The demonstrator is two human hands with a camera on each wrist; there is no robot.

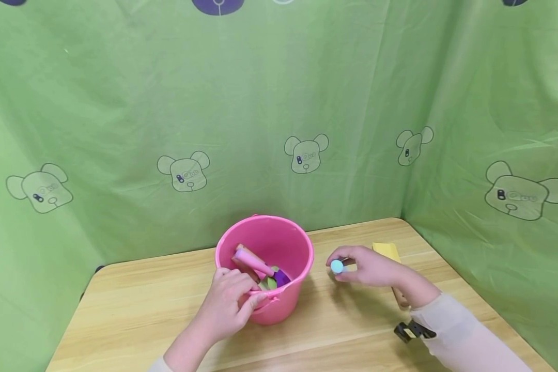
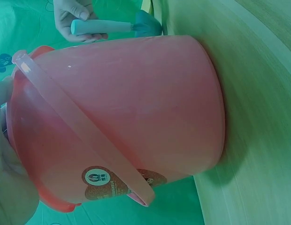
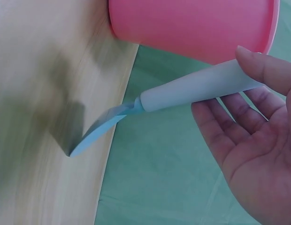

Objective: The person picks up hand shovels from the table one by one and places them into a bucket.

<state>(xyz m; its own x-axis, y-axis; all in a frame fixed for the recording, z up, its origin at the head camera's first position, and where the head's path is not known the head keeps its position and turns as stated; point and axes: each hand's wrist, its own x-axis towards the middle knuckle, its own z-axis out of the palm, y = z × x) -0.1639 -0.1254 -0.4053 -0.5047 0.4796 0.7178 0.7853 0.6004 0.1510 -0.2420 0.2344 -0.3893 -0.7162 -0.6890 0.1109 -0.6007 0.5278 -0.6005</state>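
Note:
A pink bucket (image 1: 273,310) stands on the wooden table, its handle hanging down along the side in the left wrist view. My left hand (image 1: 225,305) grips its near rim, fingers over the edge and thumb outside. Inside lie a pink-handled tool (image 1: 256,262) with a purple head, a brown handle and something green; the rest is hidden by the wall. To the right of the bucket, my right hand (image 1: 365,266) pinches the pale blue handle of a small trowel (image 3: 192,89) between thumb and fingers. The trowel's blue blade (image 3: 101,126) points down, close to the tabletop.
A yellow tool (image 1: 387,251) with a brown handle (image 1: 400,298) lies on the table (image 1: 149,305), partly hidden behind my right forearm. Green curtains (image 1: 260,93) with bear-head drawings enclose the back and sides. A black device (image 1: 411,330) sits at my right wrist.

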